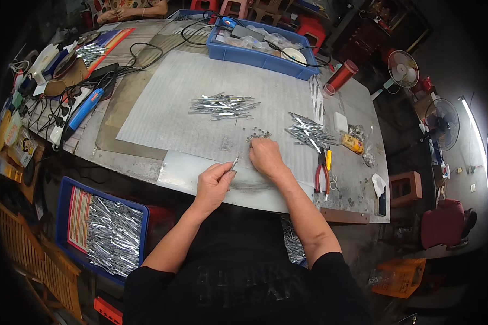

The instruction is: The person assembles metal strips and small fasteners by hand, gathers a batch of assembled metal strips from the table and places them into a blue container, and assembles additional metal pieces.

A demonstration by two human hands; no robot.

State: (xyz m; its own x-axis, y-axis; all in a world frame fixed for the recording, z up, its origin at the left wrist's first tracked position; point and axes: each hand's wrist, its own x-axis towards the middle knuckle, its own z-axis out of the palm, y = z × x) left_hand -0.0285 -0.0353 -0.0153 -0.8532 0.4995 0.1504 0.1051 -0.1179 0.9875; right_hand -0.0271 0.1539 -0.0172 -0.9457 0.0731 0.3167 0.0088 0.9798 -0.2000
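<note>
My left hand (212,185) is closed in a pinch around a thin shiny metal strip (235,163), its tip sticking up past the thumb. My right hand (266,155) reaches down at the near side of a small heap of little metal rings (260,133); its fingers are curled together and their tips are hidden. Beyond the hands, a pile of slim silver metal strips (222,106) lies on a white foam sheet (162,97). A second pile of strips (309,131) is to the right of the rings. Red-handled pliers (322,176) lie beside a yellow-handled tool (328,158).
A blue crate (263,62) of bags stands at the table's back. Cables and a blue-handled tool (85,109) crowd the left side. A red cup (341,77) stands right. Below left, a blue bin (143,238) holds many strips. Another person's hands (123,13) are at the far left.
</note>
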